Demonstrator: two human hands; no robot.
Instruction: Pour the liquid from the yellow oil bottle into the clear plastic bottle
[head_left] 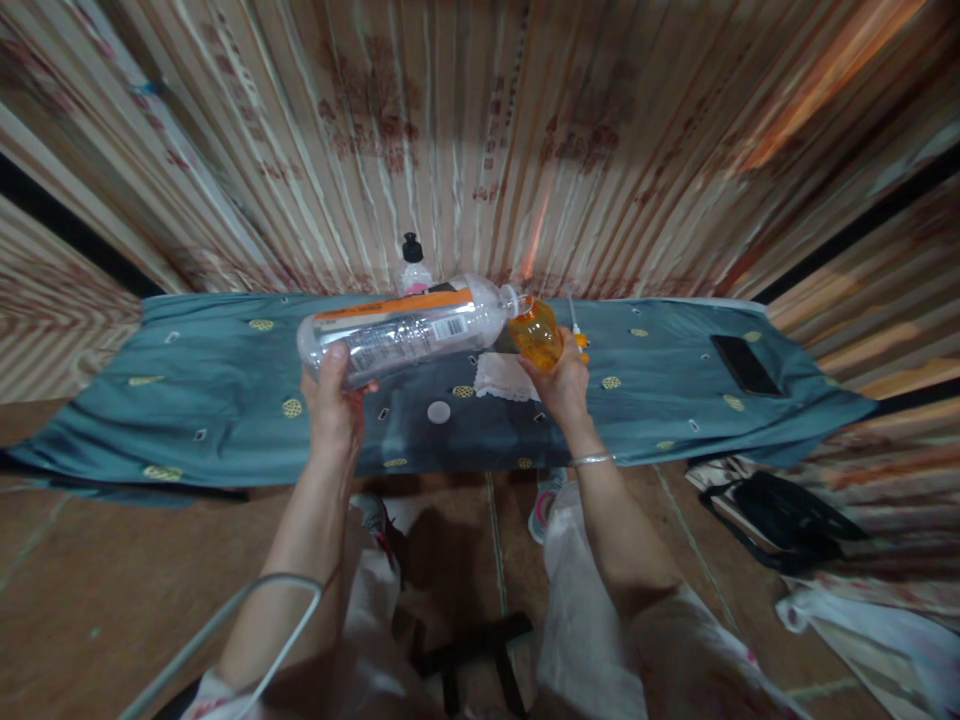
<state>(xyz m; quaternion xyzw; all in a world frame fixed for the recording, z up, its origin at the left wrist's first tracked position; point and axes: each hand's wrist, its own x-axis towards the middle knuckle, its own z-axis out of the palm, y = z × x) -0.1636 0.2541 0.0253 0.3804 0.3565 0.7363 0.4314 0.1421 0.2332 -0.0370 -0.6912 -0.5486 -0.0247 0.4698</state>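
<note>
1. Grips a large clear bottle [431, 335] near its base with the left hand [331, 395], pressing the thumb against the labelled side.
2. Clasps a see-through orange bottle [535, 338] around its lower part with the right hand [564, 385].
3. Holds both above the middle of a table draped in teal cloth [225, 400].
4. Tilts the clear bottle nearly onto its side, with its neck pointing right, to the top of the orange bottle; cannot tell whether liquid is passing.
5. Has a white napkin [504, 378] on the cloth just left of the right hand, and a white disc [439, 411] nearby.
6. Has a black-topped bottle [412, 262] standing behind the clear bottle, and a dark phone [745, 363] lying well apart, toward the table's right end.
</note>
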